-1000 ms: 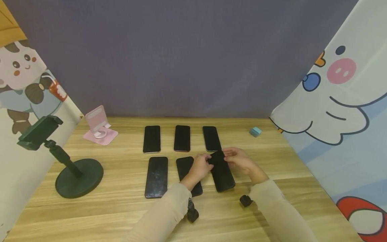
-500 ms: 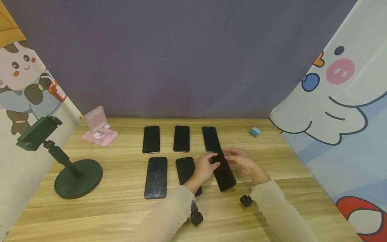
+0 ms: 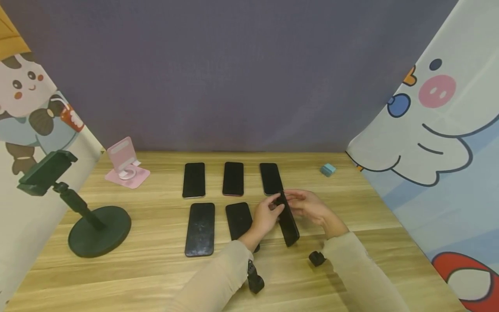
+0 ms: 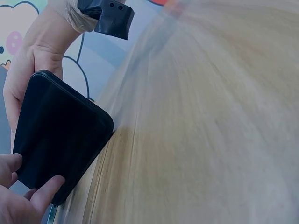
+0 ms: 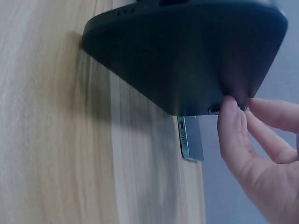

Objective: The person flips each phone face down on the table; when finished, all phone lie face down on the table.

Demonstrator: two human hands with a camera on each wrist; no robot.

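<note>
Left hand (image 3: 264, 219) and right hand (image 3: 309, 208) meet right of centre in the head view, curled, thumbs and fingertips holding the upper end of a black smartphone (image 3: 288, 225). Toward the far left stand a dark green phone stand (image 3: 82, 209) and, above it, a pink folding phone stand (image 3: 122, 158); then come an upper row of three smartphones (image 3: 233, 179) and a lower pair (image 3: 200, 229), the pair's right one partly covered by the left arm. Held between the hands, the black smartphone is tipped steeply onto a long side, its long axis slanting from the fingertips toward lower right; neither hand is nearer, since both touch it. Whether its lower edge meets the wooden tabletop (image 3: 148, 277) is hard to tell. A turquoise block (image 3: 328, 169) sits at upper right. Head-on it is a narrow dark strip; the left wrist view shows one broad, dark face, while the right wrist view alone shows the other, with what looks like a camera lens (image 5: 213, 110) beside the fingers.
</note>
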